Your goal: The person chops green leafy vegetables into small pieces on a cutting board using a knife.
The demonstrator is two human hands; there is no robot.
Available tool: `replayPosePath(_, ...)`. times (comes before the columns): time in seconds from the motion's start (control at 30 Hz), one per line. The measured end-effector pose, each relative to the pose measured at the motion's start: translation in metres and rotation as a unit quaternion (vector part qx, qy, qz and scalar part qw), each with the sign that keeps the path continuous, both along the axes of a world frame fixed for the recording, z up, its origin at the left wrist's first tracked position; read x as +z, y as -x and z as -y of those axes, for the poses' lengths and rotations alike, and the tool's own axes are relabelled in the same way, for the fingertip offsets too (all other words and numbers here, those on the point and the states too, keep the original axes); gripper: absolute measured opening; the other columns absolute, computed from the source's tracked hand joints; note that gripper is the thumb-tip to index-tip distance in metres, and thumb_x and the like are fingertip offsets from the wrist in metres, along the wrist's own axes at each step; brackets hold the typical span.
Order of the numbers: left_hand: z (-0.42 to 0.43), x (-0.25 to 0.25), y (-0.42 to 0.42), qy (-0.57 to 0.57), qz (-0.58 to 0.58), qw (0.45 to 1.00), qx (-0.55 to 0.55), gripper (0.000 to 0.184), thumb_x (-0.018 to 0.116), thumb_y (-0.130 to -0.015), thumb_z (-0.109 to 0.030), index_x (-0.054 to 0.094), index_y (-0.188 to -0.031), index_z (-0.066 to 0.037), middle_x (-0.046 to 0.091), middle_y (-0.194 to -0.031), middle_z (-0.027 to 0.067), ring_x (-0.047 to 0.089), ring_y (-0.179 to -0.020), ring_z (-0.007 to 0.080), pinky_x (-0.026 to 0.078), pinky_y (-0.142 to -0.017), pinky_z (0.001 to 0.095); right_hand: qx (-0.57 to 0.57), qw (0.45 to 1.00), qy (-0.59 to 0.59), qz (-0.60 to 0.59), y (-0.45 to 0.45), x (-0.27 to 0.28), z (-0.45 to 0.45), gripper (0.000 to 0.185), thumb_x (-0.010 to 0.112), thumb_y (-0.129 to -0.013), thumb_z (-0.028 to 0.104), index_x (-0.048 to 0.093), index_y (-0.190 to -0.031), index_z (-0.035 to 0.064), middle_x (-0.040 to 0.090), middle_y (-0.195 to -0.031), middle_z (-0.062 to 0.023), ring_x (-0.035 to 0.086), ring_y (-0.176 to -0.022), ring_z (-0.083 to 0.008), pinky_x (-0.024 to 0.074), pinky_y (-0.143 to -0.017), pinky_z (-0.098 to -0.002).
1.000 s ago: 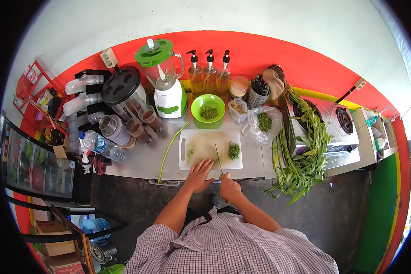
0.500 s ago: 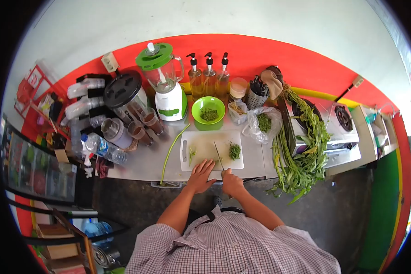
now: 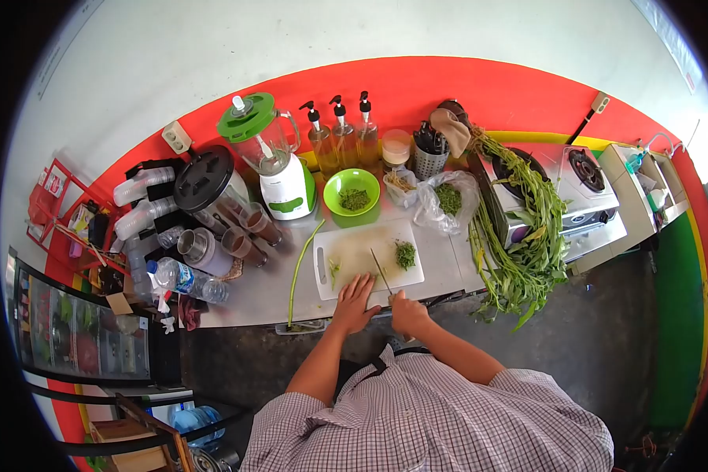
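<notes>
My right hand (image 3: 408,315) is closed around the handle of a kitchen knife (image 3: 381,270), whose blade points away from me over the white cutting board (image 3: 354,243). Flat on the board's near edge rests my left hand (image 3: 356,305), fingers stretched out, just left of the blade. Whether anything lies under its fingertips, I cannot tell. A small heap of chopped greens (image 3: 404,254) sits on the board right of the knife, and a few pale green scraps (image 3: 334,271) lie at its left. Behind the board stands a green bowl (image 3: 341,176) with chopped greens inside.
Left of the board lies a long green stem (image 3: 300,271). A blender (image 3: 285,189), cups of brown drink (image 3: 244,247) and a water bottle (image 3: 187,280) stand further left. On the right are a plastic bag of greens (image 3: 448,203), long leafy stalks (image 3: 527,244) and a gas stove (image 3: 586,189).
The camera view has turned and shifted slightly. Both hands stay at the board's near edge, the knife still in my right hand; its handle end has swung a little to the right.
</notes>
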State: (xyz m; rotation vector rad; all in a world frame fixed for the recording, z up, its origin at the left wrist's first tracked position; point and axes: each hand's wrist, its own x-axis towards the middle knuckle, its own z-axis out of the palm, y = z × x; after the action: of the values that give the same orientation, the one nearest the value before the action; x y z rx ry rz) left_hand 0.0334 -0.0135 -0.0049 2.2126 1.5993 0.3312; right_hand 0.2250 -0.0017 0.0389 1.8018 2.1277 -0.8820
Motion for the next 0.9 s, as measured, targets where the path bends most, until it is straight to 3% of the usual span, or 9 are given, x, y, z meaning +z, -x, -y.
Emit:
replayPosePath(0.43,-0.001,0.0,0.001,0.0,0.008,1.0,-0.007,0.084,0.064,-0.094,-0.045,0.024,-0.16,-0.013,0.023,-0.167,0.0082,0.016,-0.155,0.0287,0.013,-0.123,0.0496,0.006,1.0,-0.028,0.007,0.006,-0.004,0.012,0.053,0.071,-0.083,0.016,0.041,-0.12,-0.0064,0.072,-0.101,-0.0262,0.074,-0.093,-0.0378,0.0604,-0.08,-0.0443)
replayPosePath(0.6,0.0,-0.001,-0.001,-0.007,0.013,1.0,-0.009,0.084,0.066,-0.093,-0.044,0.025,-0.16,-0.013,0.024,-0.167,0.0082,0.016,-0.155,0.029,0.014,-0.123,0.0498,0.067,0.996,-0.058,0.009,-0.001,-0.002,-0.004,0.049,0.071,-0.083,0.014,0.041,-0.117,-0.0053,0.072,-0.097,-0.0261,0.074,-0.092,-0.039,0.0604,-0.079,-0.0448)
replayPosePath(0.7,-0.001,0.0,0.0,0.002,0.01,1.0,-0.008,0.084,0.066,-0.093,-0.043,0.025,-0.16,-0.013,0.024,-0.167,0.0085,0.016,-0.155,0.0294,0.014,-0.123,0.0498,0.007,0.999,-0.035,-0.008,0.001,0.001,0.005,0.047,0.07,-0.083,0.013,0.042,-0.115,-0.0049,0.072,-0.097,-0.0256,0.074,-0.091,-0.0382,0.0607,-0.078,-0.044)
replayPosePath(0.9,0.003,-0.005,-0.002,-0.011,0.014,1.0,-0.001,0.084,0.067,-0.092,-0.042,0.027,-0.159,-0.012,0.024,-0.167,0.0085,0.016,-0.155,0.0298,0.014,-0.123,0.05,0.017,0.999,-0.033,-0.013,-0.001,-0.012,-0.001,0.044,0.067,-0.085,0.013,0.042,-0.116,-0.0047,0.071,-0.1,-0.0268,0.074,-0.093,-0.0389,0.0604,-0.078,-0.044)
